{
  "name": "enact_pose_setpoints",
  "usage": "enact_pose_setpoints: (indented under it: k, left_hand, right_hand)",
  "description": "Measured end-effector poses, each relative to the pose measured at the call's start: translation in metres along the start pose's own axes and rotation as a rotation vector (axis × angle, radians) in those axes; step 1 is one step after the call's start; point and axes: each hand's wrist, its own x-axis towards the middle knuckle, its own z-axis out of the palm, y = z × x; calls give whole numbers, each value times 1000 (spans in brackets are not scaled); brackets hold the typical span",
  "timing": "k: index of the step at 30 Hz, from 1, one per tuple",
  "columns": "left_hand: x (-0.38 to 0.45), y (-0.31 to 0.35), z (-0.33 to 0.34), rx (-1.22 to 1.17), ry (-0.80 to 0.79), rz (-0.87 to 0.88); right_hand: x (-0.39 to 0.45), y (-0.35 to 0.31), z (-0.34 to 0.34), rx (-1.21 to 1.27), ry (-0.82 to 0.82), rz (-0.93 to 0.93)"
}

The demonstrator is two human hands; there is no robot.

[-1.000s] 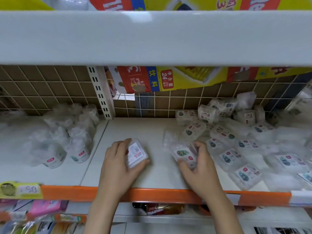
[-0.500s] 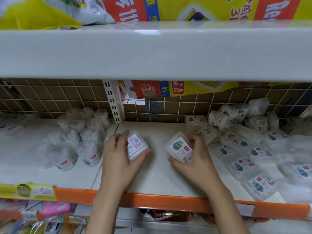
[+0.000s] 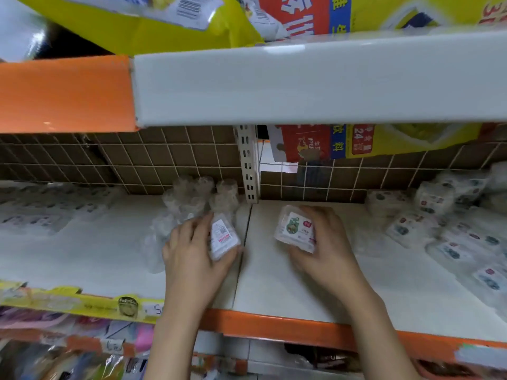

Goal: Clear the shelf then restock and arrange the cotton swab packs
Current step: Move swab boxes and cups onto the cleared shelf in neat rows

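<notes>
The left hand (image 3: pixel 192 259) holds one swab pack (image 3: pixel 222 238); the right hand (image 3: pixel 329 250), at 3 o'clock, holds another pack (image 3: pixel 296 229) over the shelf (image 3: pixel 288 292).

Two hands (image 3: pixel 192 259) (image 3: pixel 329 250), each gripping one cotton swab pack (image 3: pixel 223 237) (image 3: pixel 297 229).

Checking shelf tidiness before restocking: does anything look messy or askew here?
Yes. The cotton swab packs on the right lie scattered and tilted, not in rows. The left hand and right hand each grip one pack.
</notes>
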Motion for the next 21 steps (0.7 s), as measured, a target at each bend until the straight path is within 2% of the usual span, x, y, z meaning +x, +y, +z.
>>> enact_pose_setpoints:
  k: [10,16,21]
  left_hand:
    - [14,-149,-56,-25,-70,2]
    - [18,-176,-60,-99,-74,-19]
    - [22,-177,-53,-61,-86,23]
  right_hand:
    - [14,-110,101,-109,46,-102]
    - [16,-129,121,-155,43,-111]
    - [19,-126,125,-153,39,-101]
